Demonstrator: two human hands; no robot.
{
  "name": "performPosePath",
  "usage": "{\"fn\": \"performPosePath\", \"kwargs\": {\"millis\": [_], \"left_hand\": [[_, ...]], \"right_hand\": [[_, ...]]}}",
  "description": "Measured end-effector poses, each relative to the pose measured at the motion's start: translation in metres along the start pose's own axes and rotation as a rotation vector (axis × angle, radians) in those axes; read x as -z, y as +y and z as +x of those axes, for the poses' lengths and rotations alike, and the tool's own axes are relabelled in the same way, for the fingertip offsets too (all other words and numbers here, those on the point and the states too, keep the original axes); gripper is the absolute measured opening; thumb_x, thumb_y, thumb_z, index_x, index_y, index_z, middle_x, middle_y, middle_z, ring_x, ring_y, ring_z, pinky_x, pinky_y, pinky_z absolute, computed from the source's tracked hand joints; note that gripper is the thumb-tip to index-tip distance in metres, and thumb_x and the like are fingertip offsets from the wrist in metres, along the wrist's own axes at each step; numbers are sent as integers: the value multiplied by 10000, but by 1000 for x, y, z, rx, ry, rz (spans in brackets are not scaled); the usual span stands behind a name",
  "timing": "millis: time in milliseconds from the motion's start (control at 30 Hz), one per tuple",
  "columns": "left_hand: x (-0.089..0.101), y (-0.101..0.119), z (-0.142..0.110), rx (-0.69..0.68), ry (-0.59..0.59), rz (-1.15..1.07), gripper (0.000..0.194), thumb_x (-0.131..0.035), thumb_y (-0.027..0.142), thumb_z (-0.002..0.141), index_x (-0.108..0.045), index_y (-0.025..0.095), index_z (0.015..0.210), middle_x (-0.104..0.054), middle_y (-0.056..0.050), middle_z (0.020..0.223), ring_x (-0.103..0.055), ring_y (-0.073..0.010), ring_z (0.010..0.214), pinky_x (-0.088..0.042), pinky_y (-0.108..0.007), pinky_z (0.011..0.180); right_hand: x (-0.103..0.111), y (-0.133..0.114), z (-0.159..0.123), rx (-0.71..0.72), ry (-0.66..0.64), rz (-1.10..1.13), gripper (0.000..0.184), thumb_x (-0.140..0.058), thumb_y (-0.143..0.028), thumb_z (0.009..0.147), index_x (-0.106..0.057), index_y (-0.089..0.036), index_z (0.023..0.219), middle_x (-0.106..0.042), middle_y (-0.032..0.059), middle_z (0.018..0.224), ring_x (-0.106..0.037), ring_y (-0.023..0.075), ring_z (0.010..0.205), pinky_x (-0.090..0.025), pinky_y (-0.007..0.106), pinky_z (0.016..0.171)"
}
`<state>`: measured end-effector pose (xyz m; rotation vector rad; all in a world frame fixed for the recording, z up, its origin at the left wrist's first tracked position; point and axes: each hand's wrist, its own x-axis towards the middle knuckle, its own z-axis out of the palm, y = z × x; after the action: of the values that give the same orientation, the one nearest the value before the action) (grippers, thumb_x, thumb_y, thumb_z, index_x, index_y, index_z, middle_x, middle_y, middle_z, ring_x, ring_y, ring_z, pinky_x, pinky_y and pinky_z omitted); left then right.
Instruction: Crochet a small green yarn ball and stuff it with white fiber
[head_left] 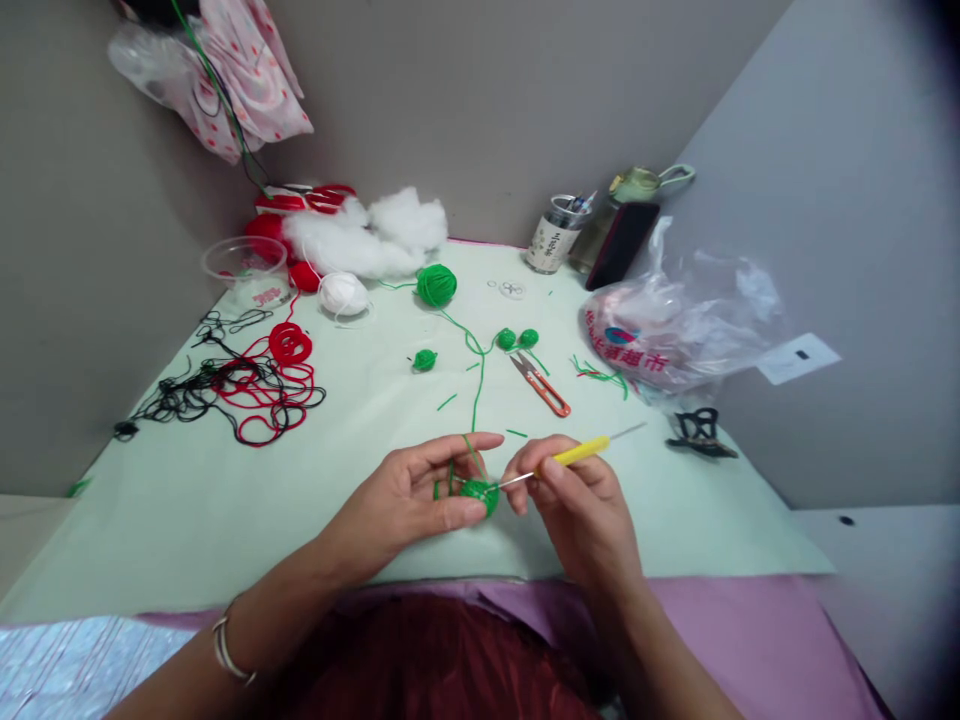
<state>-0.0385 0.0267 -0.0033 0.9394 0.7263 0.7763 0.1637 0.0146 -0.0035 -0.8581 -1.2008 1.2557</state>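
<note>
My left hand (pixel 420 492) pinches a small green crochet piece (pixel 480 495) near the table's front edge, its index finger stretched out with green yarn (pixel 475 400) running over it. My right hand (pixel 581 500) is closed around a crochet hook (pixel 581 453) with a yellow handle. The hook's thin metal tip meets the crochet piece; whether it passes through a stitch is too small to tell. From the fingers the yarn leads back to a green yarn ball (pixel 436 286). Two small green crocheted balls (pixel 517 339) and another green piece (pixel 424 360) lie beyond my hands.
Orange thread snips (pixel 540 384) lie past my right hand. Tangled black and red yarn (pixel 255 385) covers the left side. White stuffing (pixel 367 235) and a white yarn ball (pixel 343 294) sit behind. A plastic bag (pixel 675 320), black hair clip (pixel 701 433), phone (pixel 622 246) and pen cup (pixel 553 238) stand right.
</note>
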Motion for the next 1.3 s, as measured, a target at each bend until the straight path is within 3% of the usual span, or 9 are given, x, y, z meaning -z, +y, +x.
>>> {"fn": "performPosePath", "kwargs": {"millis": [100, 200, 267, 467, 667, 833, 967, 1167, 1300], "left_hand": [[-6, -10, 3, 22, 28, -130, 561, -879, 277, 771, -741, 281, 1314, -672, -18, 1014, -632, -174, 994, -476, -333, 971], [-12, -15, 3, 34, 49, -240, 537, -891, 296, 779, -751, 306, 1298, -715, -21, 1086, -642, -168, 1046, -477, -299, 985], [-14, -14, 2, 56, 33, -298, 509, -882, 317, 796, -757, 298, 1289, -735, -27, 1090, -648, -163, 1045, -477, -280, 977], [-15, -11, 1, 81, -13, -352, 525, -885, 312, 792, -753, 273, 1299, -742, -41, 1097, -656, -167, 1030, -472, -278, 968], [-23, -16, 4, 40, 125, -436, 483, -895, 269, 791, -770, 263, 1257, -737, -17, 1025, -640, -122, 974, -460, -228, 929], [-17, -12, 4, 98, 37, -437, 556, -904, 313, 763, -757, 229, 1292, -719, -48, 1067, -620, -135, 949, -453, -241, 902], [-5, -7, 4, 103, 11, -357, 561, -904, 315, 725, -777, 238, 1267, -678, -35, 1020, -579, -127, 890, -436, -252, 887], [2, -2, 1, 152, -38, -253, 502, -885, 350, 712, -816, 236, 1196, -666, -38, 1017, -566, -138, 904, -414, -239, 831], [-5, -5, 3, 81, -38, -190, 516, -912, 289, 718, -796, 279, 1221, -660, -16, 1006, -603, -149, 956, -439, -260, 880]], "right_hand": [[-3, 5, -9, 280, 15, -397, 150, -657, -237, 992, -802, -260, 1021, -755, 56, 893, -722, 193, 783, -617, 326, 685], [-4, 12, -20, 625, 11, -867, 363, -665, -107, 957, -765, -316, 1236, -762, 75, 1060, -732, 228, 951, -637, 365, 798], [-6, 15, -23, 754, 20, -950, 449, -661, -62, 943, -732, -310, 1311, -756, 85, 1103, -728, 240, 995, -642, 377, 817], [-9, 5, -13, 484, 2, -586, 349, -612, -85, 981, -756, -321, 1194, -727, 50, 998, -712, 199, 873, -618, 328, 686], [-5, 19, -16, 798, 46, -953, 452, -660, -7, 920, -739, -253, 1292, -742, 101, 1114, -691, 239, 1038, -612, 379, 848], [-8, 16, -18, 507, 56, -538, 401, -629, -31, 962, -760, -309, 1219, -745, 46, 1041, -708, 187, 933, -599, 313, 750], [-2, 5, -11, 331, 73, -288, 229, -629, -137, 999, -799, -265, 1085, -753, 36, 912, -701, 178, 823, -582, 324, 755], [6, 0, -3, 61, 50, 75, 128, -716, -273, 963, -824, -219, 921, -724, 25, 772, -652, 125, 605, -529, 248, 577], [0, 1, -4, 54, -25, 87, 129, -710, -307, 974, -822, -251, 940, -723, 17, 778, -638, 125, 614, -529, 250, 578]]}}
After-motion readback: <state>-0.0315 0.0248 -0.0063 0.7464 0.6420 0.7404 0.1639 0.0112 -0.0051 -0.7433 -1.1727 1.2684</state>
